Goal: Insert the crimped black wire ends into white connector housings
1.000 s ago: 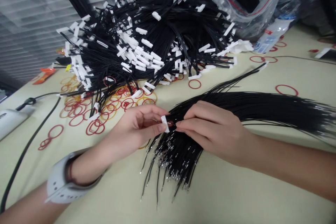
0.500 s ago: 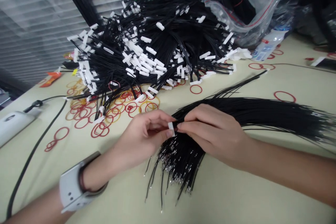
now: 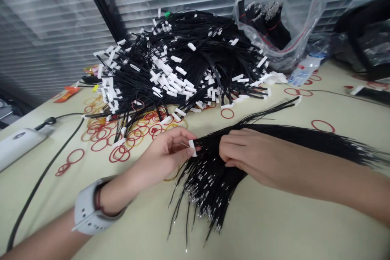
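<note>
1. The left hand (image 3: 166,154) is closed in a pinch, thumb and fingers clamped on a small, narrow, white plastic connector (image 3: 192,148) held upright at the fingertips.
2. The connector sits between the two hands, at the left hand's tips and a short way left of the right hand (image 3: 256,154), apart from it. Black wires show just right of the connector; whether they are fixed into it cannot be told.
3. The right hand lies over a thick bundle of thin black wires with silvery metal tips (image 3: 210,174), its fingers curled inward. Whether it grips a wire cannot be told, since the fingertips are partly hidden.
4. The two hands are apart from each other. The bundle passes beneath the right hand: one tipped end fans out below and between the hands, the other reaches to the right across the pale cream surface (image 3: 137,231).
5. Beyond the hands stands a large heap of black cables with white connectors (image 3: 207,57). Red and yellow rubber bands (image 3: 152,117) lie scattered in front of it.
6. Right of the heap is a clear plastic bag with red-banded black wire bundles inside (image 3: 284,55).
7. A pale grey watch strap (image 3: 88,211) circles the left wrist.
</note>
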`<action>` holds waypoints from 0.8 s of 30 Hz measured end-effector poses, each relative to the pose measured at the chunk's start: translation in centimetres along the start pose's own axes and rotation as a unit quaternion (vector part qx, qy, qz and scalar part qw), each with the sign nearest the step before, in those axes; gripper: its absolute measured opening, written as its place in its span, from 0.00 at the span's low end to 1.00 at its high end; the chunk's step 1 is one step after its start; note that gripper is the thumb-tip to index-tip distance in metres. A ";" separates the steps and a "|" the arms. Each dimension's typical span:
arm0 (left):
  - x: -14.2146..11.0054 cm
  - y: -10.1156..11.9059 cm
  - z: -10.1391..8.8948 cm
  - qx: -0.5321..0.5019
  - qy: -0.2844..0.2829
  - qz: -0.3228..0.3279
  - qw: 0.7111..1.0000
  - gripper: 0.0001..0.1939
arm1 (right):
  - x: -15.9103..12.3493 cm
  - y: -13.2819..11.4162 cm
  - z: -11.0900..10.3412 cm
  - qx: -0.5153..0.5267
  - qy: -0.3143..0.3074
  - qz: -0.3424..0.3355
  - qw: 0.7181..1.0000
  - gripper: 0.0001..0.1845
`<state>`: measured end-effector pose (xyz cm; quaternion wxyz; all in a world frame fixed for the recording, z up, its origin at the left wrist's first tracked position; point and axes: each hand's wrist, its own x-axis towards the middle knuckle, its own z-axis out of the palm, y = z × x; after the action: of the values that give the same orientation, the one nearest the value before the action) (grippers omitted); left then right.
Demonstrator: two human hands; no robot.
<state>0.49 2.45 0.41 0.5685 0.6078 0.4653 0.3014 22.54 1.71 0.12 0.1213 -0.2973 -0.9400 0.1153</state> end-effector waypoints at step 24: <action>0.0 -0.5 -0.2 -0.067 -0.016 -0.037 0.997 0.08 | 1.0 -1.3 -1.0 0.152 0.084 0.289 0.941 0.09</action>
<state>0.24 2.53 -0.04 0.6261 0.5558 0.4570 0.3004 21.36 1.41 1.61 0.2055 -0.5428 -0.7712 0.2614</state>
